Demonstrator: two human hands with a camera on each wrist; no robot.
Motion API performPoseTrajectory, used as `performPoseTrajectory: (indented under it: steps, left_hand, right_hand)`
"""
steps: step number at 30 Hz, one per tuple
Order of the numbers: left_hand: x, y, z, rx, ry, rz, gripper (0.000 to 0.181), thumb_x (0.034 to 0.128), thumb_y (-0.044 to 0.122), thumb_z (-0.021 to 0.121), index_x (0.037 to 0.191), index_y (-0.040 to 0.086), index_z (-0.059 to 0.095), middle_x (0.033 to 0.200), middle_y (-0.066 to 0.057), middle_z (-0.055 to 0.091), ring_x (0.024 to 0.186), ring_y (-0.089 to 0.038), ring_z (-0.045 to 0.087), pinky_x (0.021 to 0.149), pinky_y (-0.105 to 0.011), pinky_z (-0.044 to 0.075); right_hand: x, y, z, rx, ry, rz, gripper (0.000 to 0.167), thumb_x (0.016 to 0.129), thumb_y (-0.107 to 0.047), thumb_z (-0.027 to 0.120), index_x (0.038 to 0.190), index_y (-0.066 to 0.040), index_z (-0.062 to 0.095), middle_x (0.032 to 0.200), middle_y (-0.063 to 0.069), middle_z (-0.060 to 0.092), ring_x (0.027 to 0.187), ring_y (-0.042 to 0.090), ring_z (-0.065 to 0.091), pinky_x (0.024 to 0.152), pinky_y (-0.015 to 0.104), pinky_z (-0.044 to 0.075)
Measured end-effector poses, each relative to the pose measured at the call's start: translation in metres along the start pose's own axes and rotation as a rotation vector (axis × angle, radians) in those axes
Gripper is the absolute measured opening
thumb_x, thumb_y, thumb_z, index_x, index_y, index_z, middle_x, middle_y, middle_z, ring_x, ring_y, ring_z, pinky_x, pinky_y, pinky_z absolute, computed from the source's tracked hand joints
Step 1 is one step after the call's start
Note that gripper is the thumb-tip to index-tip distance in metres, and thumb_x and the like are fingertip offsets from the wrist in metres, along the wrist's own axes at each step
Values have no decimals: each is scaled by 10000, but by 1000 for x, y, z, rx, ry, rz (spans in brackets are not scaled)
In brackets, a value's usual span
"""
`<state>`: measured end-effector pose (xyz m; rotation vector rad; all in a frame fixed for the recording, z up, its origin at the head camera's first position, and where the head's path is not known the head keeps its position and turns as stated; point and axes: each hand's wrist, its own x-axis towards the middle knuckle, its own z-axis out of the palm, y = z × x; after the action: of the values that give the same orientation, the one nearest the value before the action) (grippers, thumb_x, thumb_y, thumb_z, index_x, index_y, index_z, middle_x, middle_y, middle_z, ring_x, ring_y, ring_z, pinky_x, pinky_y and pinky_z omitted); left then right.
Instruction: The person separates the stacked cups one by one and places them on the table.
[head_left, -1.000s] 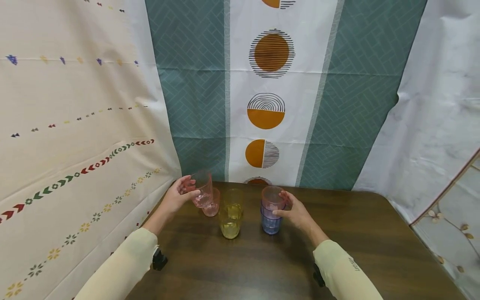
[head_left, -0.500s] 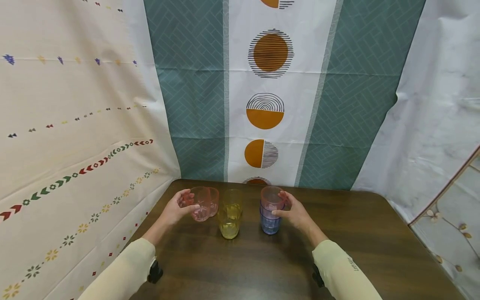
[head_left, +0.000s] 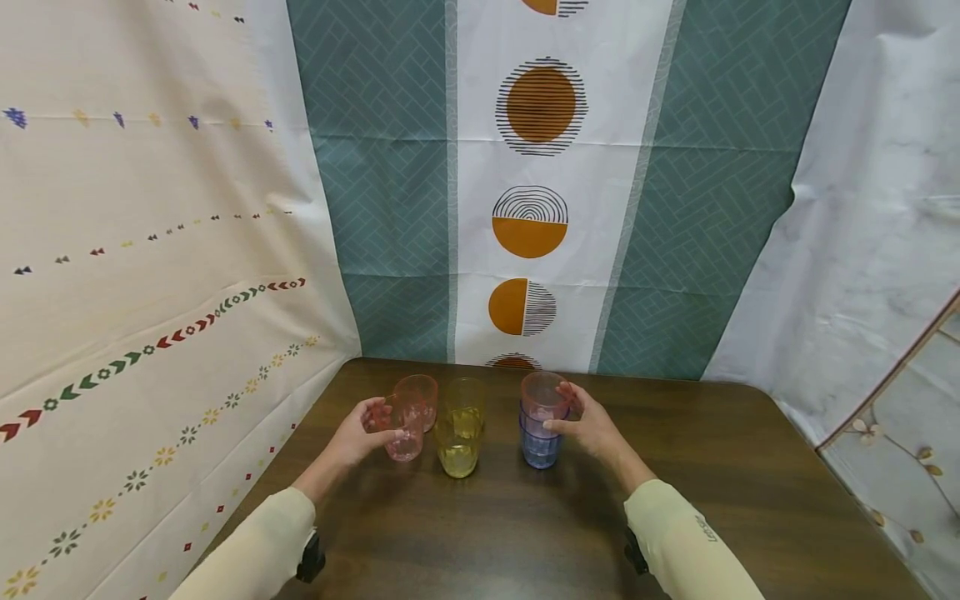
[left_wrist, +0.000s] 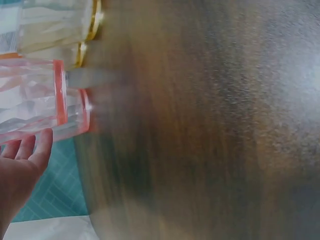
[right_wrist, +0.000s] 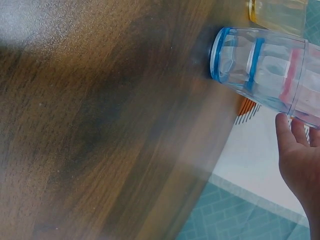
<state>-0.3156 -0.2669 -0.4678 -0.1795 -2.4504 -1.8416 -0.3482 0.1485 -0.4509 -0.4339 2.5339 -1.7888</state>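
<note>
My left hand (head_left: 358, 435) grips a clear pink cup (head_left: 406, 442), upright in front of a second pink cup (head_left: 420, 390). In the left wrist view the gripped cup (left_wrist: 30, 95) has its base slightly above the tabletop, fingers along its side. Just right of the pink cups stand yellow cups (head_left: 460, 433), two of them visible. My right hand (head_left: 596, 423) curls round a pink cup (head_left: 543, 396) nested on top of blue cups (head_left: 541, 450). The right wrist view shows two blue rims in that stack (right_wrist: 240, 60), its bottom on the table.
The brown wooden table (head_left: 480, 542) ends at a patterned cloth (head_left: 532, 250) hanging behind it. A cream cloth (head_left: 172, 275) hangs at the left and a white one (head_left: 847, 250) at the right.
My left hand has lowered its pink cup and drawn it nearer, to the front of the other pink cup. My right hand and its stack have stayed in place.
</note>
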Motion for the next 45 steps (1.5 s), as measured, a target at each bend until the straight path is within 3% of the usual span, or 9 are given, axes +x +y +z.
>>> performPoseTrajectory:
  steps: [2,8,18,31,45]
  left_hand:
    - [1,-8,1,4,15,-6,796,824,118,803,1445,-58,337,1386,-252,492,1240,-351,479,970,-354,434]
    - [-2,-14,4,9,14,-30,790,824,107,809,1436,-61,339,1391,-265,486,1277,-384,458,1031,-452,405]
    - [-2,-24,8,12,7,-28,810,810,83,805,1429,-97,314,1382,-291,471,1301,-437,420,1068,-519,359]
    - [1,-29,10,-28,4,-64,801,805,11,784,1421,-128,291,1388,-331,440,1295,-457,414,1069,-549,336]
    - [-2,-28,6,-18,-45,-40,876,827,70,787,1490,-63,230,1453,-309,380,1322,-453,390,1060,-545,363]
  right_hand:
    - [0,0,1,-4,5,-2,798,846,-117,799,1488,25,346,1535,221,373,1428,432,285,1123,545,288]
    - [-1,-2,1,-19,4,-3,789,851,-115,794,1486,29,348,1535,223,371,1427,432,290,1126,543,285]
    - [-2,-1,1,-24,11,-17,801,838,-122,806,1480,33,354,1529,230,376,1419,441,298,1118,553,293]
    - [-1,0,1,-24,9,-16,800,838,-130,807,1479,26,355,1530,229,376,1419,436,301,1114,552,303]
    - [0,1,0,-20,-2,2,803,854,-122,792,1495,23,332,1547,212,358,1434,419,281,1124,537,291]
